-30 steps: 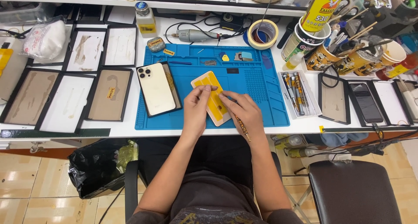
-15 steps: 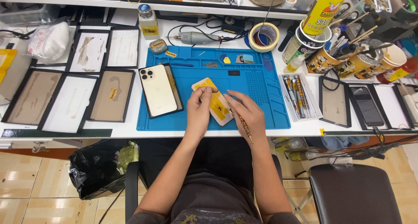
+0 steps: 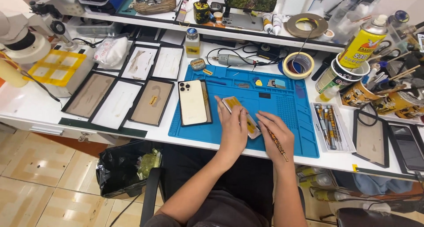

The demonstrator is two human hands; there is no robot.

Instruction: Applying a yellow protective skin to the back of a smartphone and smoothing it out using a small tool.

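The left hand (image 3: 232, 131) is pressing down on a small opened phone body with a yellow inner face (image 3: 241, 117), which is lying flat on the blue work mat (image 3: 282, 104); the flat placement and downward pressure appear to be keeping the part from sliding while it is being worked on. The left fingers (image 3: 243, 116) are lying extended over the near end of the phone body, pinning it rather than closing around it.

The right hand (image 3: 276, 135) is resting just to the right of the phone body, its fingers curled around a thin patterned tool (image 3: 277, 143), whose free end is pointing back toward the person, past the heel of the hand. Both forearms are reaching forward from the seated body, wrists low on the surface (image 3: 39, 108).

A cream-coloured phone lying face down (image 3: 192, 102) is sitting to the left of the left fingers, apart from them. A tray of small drivers (image 3: 327, 124) is lying to the right of the right fingers.
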